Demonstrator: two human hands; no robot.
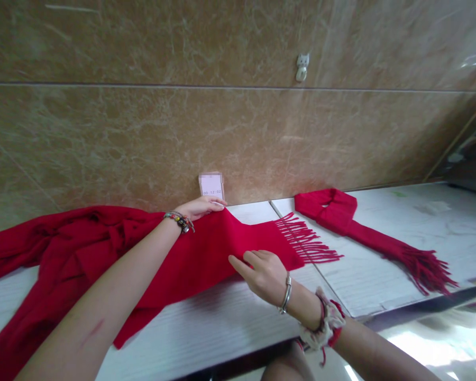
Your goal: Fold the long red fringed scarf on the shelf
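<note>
A long red scarf (198,264) lies across the white tabletop, bunched up on the left and spread flatter toward its fringed end (307,243). My left hand (202,208) pinches the scarf's far edge and lifts it into a small peak. At the near edge, my right hand (264,275) has its fingers curled on the cloth, with the index finger pointing left; the thumb is hidden. A ridge of raised fabric runs between both hands. Bracelets circle both wrists, and a scrunchie sits on the right one.
To the right lies a second red scarf (349,227), folded into a loop with its fringe near the front edge. A phone showing a timer (211,185) leans against the brown marble wall (143,143). A white cat-shaped hook (302,67) is stuck higher up. A seam (333,288) crosses the tabletop.
</note>
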